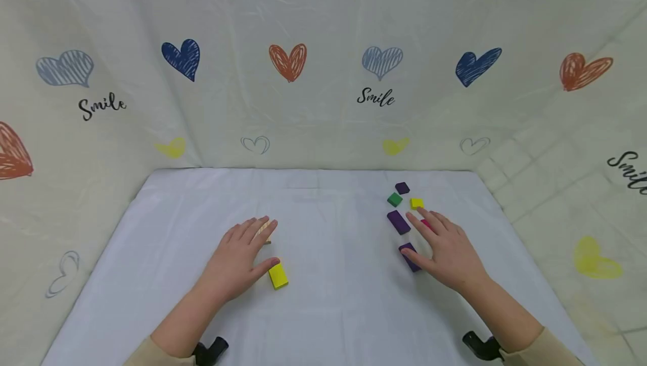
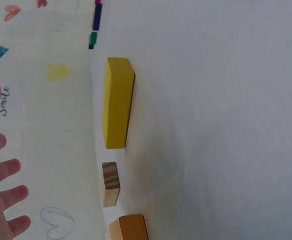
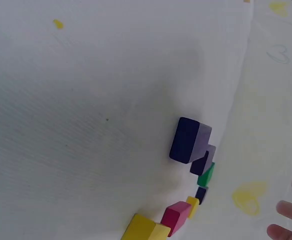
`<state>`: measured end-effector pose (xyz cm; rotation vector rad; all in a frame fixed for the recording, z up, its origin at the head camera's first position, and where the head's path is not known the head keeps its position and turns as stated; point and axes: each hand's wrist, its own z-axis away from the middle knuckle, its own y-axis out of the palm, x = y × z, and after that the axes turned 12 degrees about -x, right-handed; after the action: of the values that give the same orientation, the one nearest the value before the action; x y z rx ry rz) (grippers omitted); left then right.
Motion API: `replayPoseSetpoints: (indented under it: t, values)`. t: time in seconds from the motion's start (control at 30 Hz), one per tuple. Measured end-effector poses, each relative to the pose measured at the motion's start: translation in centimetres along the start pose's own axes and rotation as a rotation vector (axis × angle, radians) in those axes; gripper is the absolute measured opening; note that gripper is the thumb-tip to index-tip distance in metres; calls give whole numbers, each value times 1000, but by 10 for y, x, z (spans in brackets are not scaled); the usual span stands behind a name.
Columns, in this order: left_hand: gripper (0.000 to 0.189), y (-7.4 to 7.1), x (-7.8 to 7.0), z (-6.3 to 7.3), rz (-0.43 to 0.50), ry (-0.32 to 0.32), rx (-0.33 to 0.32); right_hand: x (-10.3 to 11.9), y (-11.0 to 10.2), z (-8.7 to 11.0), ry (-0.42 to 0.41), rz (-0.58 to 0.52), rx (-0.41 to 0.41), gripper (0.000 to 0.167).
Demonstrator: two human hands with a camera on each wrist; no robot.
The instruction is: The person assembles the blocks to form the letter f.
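My left hand [image 1: 235,262] hovers with spread fingers over the left part of the table. Under its thumb lies a yellow block [image 1: 278,277]; a plain wooden block [image 2: 110,185] is partly hidden by the fingers in the head view. An orange block [image 2: 135,227] shows at the bottom of the left wrist view. On the right, my right hand [image 1: 450,254] is held above a group of blocks, fingers apart and holding nothing. Beneath or beside it are two purple blocks [image 1: 399,222] and a pink block [image 3: 176,218], mostly covered in the head view.
Beyond the right hand sit a green block [image 1: 395,199], a small dark purple block [image 1: 402,187] and a small yellow block [image 1: 417,202]. Another yellow block [image 3: 139,230] appears low in the right wrist view. White cloth [image 1: 333,310] covers the table, with a heart-printed curtain [image 1: 323,113] behind.
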<state>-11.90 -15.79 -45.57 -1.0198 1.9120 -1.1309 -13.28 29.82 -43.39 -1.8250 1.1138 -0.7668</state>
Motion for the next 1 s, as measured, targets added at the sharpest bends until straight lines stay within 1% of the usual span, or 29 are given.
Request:
replayPoseSetpoints:
  t: [0.2, 0.3, 0.47, 0.6, 0.77, 0.9, 1.0]
  values:
    - [75, 12, -11, -7, 48, 14, -9, -2, 3, 4, 23, -21, 25, 75]
    - [73, 18, -19, -11, 96, 11, 2, -3, 5, 6, 50, -24, 51, 75]
    - [74, 29, -35, -20, 185, -10, 44, -4, 7, 8, 121, -35, 110, 74]
    - [74, 40, -46, -28, 249, -30, 90, -6, 10, 11, 160, -40, 150, 72]
    - [73, 54, -60, -38, 305, -66, 150, -10, 14, 17, 180, -47, 165, 69]
    - [72, 65, -73, -45, 351, -86, 184, -12, 15, 19, 189, -51, 167, 68]
    - [72, 75, -84, -50, 385, -110, 205, -12, 15, 20, 203, -55, 186, 67]
